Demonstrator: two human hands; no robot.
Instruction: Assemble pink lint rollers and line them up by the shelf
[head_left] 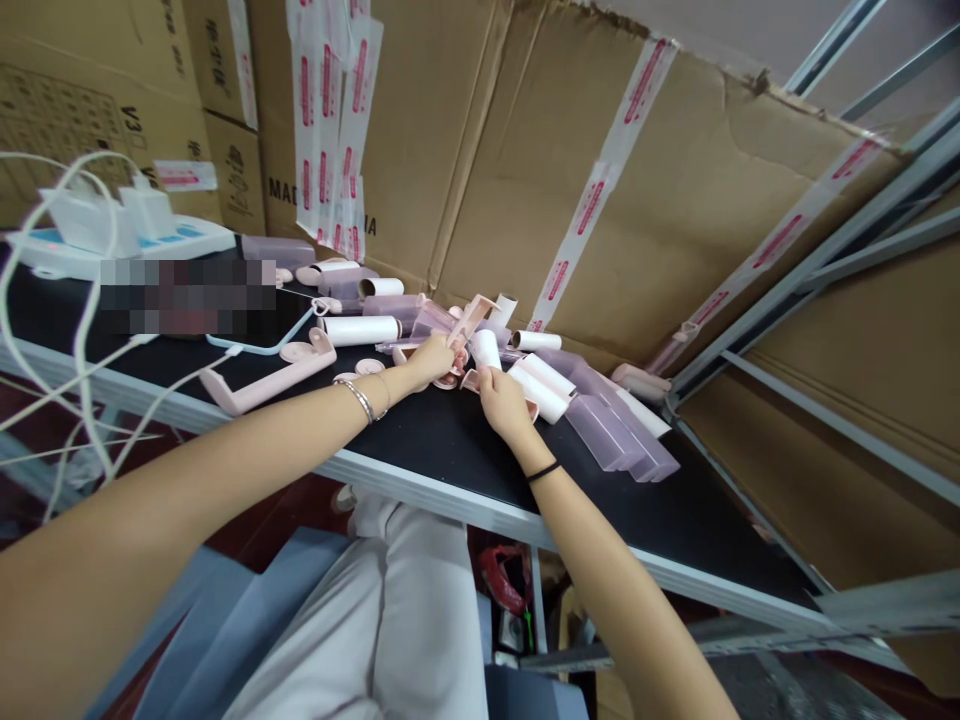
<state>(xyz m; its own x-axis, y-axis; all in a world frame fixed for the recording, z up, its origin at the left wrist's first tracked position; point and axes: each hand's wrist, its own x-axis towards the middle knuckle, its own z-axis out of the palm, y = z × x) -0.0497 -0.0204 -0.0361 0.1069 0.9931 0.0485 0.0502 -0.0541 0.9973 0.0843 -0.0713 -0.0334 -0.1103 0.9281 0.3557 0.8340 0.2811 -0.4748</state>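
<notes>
My left hand [433, 362] is closed on a pale pink plastic holder [472, 318], a long piece with raised ends, tilted up to the right. Just beside it, my right hand [505, 402] grips a white paper roll [486, 350], held upright. The two pieces are close together; I cannot tell whether they touch. Below and between the hands lie small round pink parts [450, 380]. To the right of my right hand rest white rolls [544, 388] and translucent purple covers [604, 432]. Another pink holder [270, 385] lies to the left of my left hand.
Behind the black tabletop [442, 440] stands a cardboard wall [570, 150] with tape strips. At the left are a power strip [202, 236], white charging cables [86, 340] and a phone [277, 318]. A metal shelf frame [817, 275] borders the right side.
</notes>
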